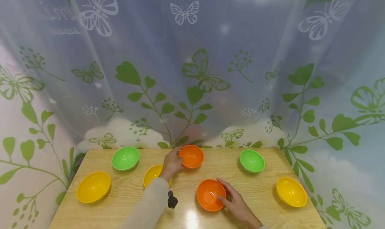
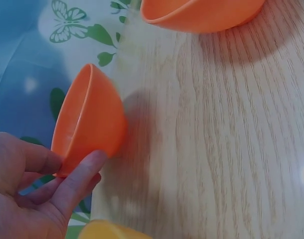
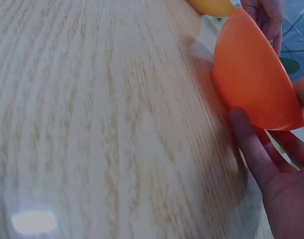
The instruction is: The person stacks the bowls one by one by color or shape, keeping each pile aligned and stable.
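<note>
My left hand (image 1: 172, 161) pinches the left rim of an orange bowl (image 1: 191, 156) near the back edge of the table. In the left wrist view, fingers lie on both sides of that bowl's wall (image 2: 99, 117). Closer to me, my right hand (image 1: 237, 202) grips the right side of another orange bowl (image 1: 210, 196). The right wrist view has this bowl (image 3: 254, 74) between thumb and fingers, its outer wall facing the camera. Just left of my left wrist stands a yellow bowl (image 1: 151, 176), partly hidden by the forearm.
On the left of the wooden table (image 1: 120, 209) are a green bowl (image 1: 125, 159) and a large yellow bowl (image 1: 93, 187). To the right sit a second green bowl (image 1: 252, 161) and a further yellow bowl (image 1: 291, 192). A patterned curtain (image 1: 240, 115) hangs behind the table.
</note>
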Demonstrator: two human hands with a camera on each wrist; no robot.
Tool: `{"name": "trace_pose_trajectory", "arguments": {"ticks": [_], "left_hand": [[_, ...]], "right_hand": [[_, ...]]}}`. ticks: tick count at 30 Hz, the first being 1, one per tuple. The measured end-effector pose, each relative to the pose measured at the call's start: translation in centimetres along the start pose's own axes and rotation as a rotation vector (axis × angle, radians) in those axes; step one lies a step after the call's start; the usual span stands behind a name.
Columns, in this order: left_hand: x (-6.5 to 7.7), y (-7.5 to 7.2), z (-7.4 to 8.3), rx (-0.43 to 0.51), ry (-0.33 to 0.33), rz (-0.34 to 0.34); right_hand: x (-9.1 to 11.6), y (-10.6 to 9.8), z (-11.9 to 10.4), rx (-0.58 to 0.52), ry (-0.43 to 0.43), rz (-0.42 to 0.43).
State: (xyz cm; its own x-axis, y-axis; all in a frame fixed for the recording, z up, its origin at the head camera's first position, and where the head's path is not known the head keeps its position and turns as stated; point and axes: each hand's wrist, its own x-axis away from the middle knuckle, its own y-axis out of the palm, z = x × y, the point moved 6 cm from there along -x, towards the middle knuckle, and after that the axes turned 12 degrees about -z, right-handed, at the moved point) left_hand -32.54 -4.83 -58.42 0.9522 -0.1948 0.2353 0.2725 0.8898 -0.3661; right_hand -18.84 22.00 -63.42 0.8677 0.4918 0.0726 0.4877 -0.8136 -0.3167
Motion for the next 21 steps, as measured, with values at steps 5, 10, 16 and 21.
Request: {"name": "trace_pose_trajectory", "arguments": {"ticks": [5, 10, 16, 21], "left_hand": [[0.5, -0.2, 0.3, -0.019, 0.022, -0.021], [0.8, -0.4, 0.6, -0.028, 0.039, -0.042], [1.2, -0.7, 0.8, -0.038, 0.048, -0.052], [1.6, -0.9, 1.1, -0.051, 0.061, -0.076]], "right_hand": [[0.1, 0.0, 0.0, -0.038, -0.004, -0.004], [0.2, 0.2, 0.0, -0.119, 0.000, -0.026], [0.3, 0.2, 0.2, -0.182, 0.036, -0.041], [0.4, 0.1, 0.5, -0.196, 0.058, -0.043]]}}
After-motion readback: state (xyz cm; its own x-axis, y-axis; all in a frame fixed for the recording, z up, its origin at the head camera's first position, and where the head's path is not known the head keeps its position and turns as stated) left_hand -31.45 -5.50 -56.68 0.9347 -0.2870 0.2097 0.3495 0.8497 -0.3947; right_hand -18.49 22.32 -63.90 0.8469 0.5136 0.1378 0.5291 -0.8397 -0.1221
